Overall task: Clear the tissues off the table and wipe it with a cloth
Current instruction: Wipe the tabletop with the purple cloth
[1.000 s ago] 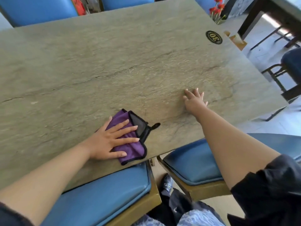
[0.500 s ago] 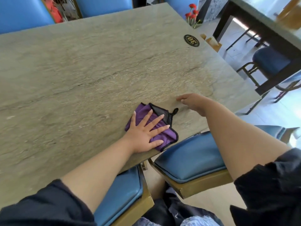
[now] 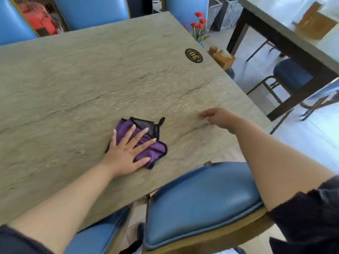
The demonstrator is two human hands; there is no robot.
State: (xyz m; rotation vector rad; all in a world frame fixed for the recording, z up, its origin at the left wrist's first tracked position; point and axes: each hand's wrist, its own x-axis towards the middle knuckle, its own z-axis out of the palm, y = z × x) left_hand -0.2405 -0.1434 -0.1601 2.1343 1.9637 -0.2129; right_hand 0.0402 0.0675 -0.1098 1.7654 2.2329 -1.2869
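Cloth [image 3: 145,143], 1 purple piece with black trim, lies flat on the bench [image 3: 91,79] under the left hand [image 3: 126,153], whose grip is spread wide, 5 fingers splayed, pressing it down. Well to its right, the right hand [image 3: 218,117] hovers blurred, grip loosely curled, holding nothing. 1 round "30" badge [image 3: 194,55] sits far beyond.

Left hand [image 3: 126,153] covers most of the purple cloth [image 3: 156,147], near-left part hidden. Right hand [image 3: 218,117] motion-blurred, finger pose unclear, contact with table [image 3: 73,79] can't tell. Table's left side cut by frame edge. Oval number plate [image 3: 194,55] digits blurry. Both sleeves cropped at bottom edge
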